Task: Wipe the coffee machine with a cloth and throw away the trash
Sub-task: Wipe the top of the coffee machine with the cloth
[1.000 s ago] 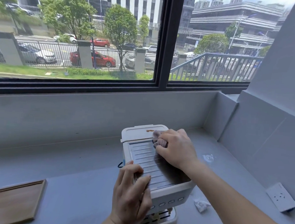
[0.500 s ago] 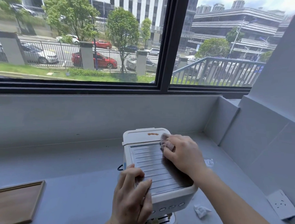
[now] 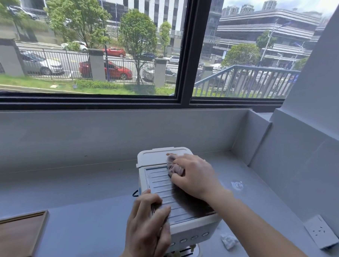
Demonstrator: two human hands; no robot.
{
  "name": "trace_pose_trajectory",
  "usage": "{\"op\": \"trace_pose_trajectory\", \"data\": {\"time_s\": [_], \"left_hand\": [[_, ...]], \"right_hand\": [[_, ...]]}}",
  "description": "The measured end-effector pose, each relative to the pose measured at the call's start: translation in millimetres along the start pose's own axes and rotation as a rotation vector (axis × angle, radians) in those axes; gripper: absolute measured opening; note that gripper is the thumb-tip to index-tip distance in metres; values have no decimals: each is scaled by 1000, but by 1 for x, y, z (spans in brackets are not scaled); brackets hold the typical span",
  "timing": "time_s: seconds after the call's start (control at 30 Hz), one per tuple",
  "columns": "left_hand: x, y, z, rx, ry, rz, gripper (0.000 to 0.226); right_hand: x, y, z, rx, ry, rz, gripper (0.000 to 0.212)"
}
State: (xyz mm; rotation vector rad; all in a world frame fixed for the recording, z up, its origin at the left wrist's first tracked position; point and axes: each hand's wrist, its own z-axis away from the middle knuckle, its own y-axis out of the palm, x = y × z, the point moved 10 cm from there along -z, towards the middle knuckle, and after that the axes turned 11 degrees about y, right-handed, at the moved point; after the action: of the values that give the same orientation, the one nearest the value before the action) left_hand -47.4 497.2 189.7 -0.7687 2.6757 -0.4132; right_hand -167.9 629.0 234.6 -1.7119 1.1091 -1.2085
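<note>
- Head view. Step in hand, by my reading: wiping the top of the coffee machine [image 3: 196,227]. The trash has not been dealt with.
- The coffee machine stands on the grey desk [image 3: 92,222] under the window, front toward the person. It has a ribbed metal top plate and a white lid behind it.
- Right grip [image 3: 195,176]: clenched round a bunched pinkish cloth [image 3: 174,166], fingers curled over the wad. The cloth presses on the far right of the plate, where plate meets lid.
- Left grip [image 3: 146,230]: fingers bent over the machine's front-left corner, tips on the ribbed plate, bracing the body. Nothing else in it.
- A brown smear [image 3: 169,154] on the lid shows just beyond the cloth, not yet wiped off.
- To do it well: carry the stroke up over the seam onto the smear, with firm downward pressure. Run along the ribs, not across, so the cloth reaches into the grooves. Keep the left brace on so the machine does not skid.
- Turn the wad to a fresh face once it picks up the stain.
- Trash: a crumpled white paper [image 3: 228,240] lies on the desk just right of the machine's base. A small clear wrapper [image 3: 238,185] lies farther back.
- No bin in view.
</note>
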Motion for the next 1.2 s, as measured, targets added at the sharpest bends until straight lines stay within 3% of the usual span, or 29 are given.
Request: {"op": "trace_pose_trajectory", "data": {"time_s": [0.1, 0.2, 0.37, 0.47, 0.53, 0.6, 0.73, 0.87, 0.93, 1.03, 1.1, 1.13, 1.2], "left_hand": [[1, 1, 0, -7, 0, -2, 26], [2, 1, 2, -9, -6, -5, 26], [1, 1, 2, -33, 3, -19, 27], [3, 0, 3, -39, -13, -26, 26], [2, 0, 2, -50, -19, -22, 27], [2, 0, 2, -41, -11, -21, 27], [2, 1, 3, -22, -6, -23, 29], [2, 0, 1, -21, -18, -39, 22], [2, -1, 0, -28, -26, -44, 20], [1, -2, 1, -42, -22, -34, 25], [1, -2, 1, -34, -24, -30, 25], [2, -2, 1, -28, -27, -34, 21], [2, -2, 1, -19, -37, -41, 18]], "right_hand": [[-2, 3, 7, 35, -50, -8, 45], [-28, -9, -2, -73, 131, 21, 25], [-1, 8, 14, 27, -79, -52, 39], [-30, -5, -14, -8, 124, -12, 17], [-34, -6, -28, 5, 222, -25, 18], [-13, 4, -25, 32, 146, -19, 16], [11, 12, 9, 32, -85, -49, 44], [-32, -3, -20, -23, 170, -6, 16], [-35, 0, -35, -19, 250, -16, 18], [3, 15, -22, -5, 71, -30, 22], [8, 19, -4, 22, -37, -68, 39], [1, 16, -2, 20, -38, -66, 42], [-24, 7, -13, 3, 70, -27, 28]]}}
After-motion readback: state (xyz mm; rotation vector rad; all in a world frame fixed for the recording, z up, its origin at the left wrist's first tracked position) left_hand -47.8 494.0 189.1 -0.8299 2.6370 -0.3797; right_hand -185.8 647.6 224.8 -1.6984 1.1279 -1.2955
